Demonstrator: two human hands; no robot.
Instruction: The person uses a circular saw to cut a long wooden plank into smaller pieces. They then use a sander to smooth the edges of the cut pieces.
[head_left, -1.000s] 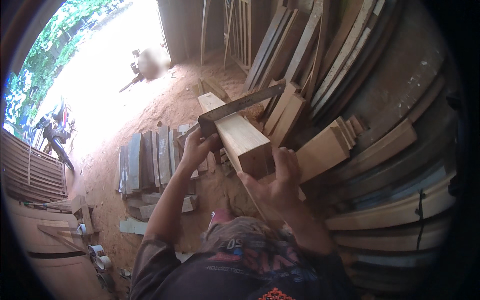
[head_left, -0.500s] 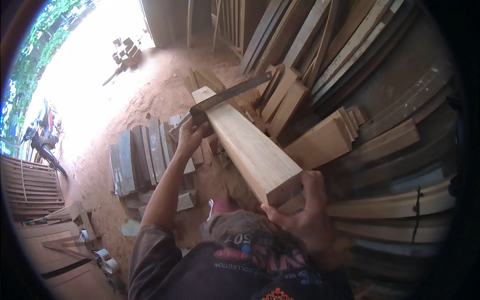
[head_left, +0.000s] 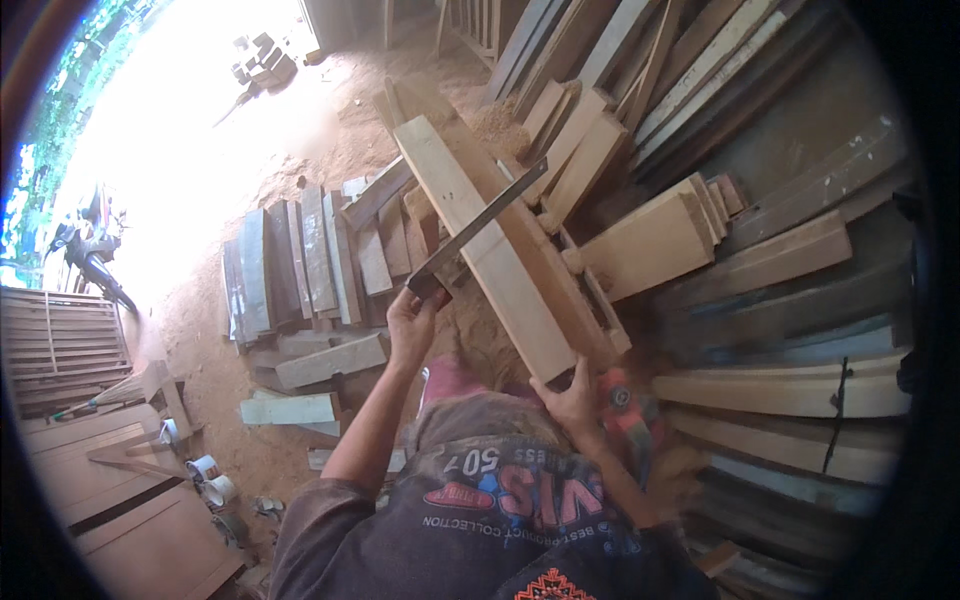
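Observation:
A pale wooden beam (head_left: 490, 270) lies slanting in front of me, its near end toward my body. My right hand (head_left: 572, 405) grips that near end, thumb on one side and fingers on the other. In my left hand (head_left: 412, 325) is a try square, held by its short dark stock. The square's long dark metal blade (head_left: 480, 222) reaches across the beam and past its far side. Under and beside the beam runs a brown wooden bench plank (head_left: 555, 270). Whether the blade touches the beam's top I cannot tell.
Short offcuts (head_left: 300, 260) lie in a row on the sandy floor to the left. Long boards (head_left: 780, 390) are stacked along the right, with shorter blocks (head_left: 650, 240) nearer. A red object (head_left: 625, 400), partly hidden, sits beside my right hand. A motorcycle (head_left: 95, 250) stands far left.
The beam has turned or shifted left, baring the bench plank beside it. My left hand and the square have come nearer to me, and the blade now crosses nearer the beam's middle.

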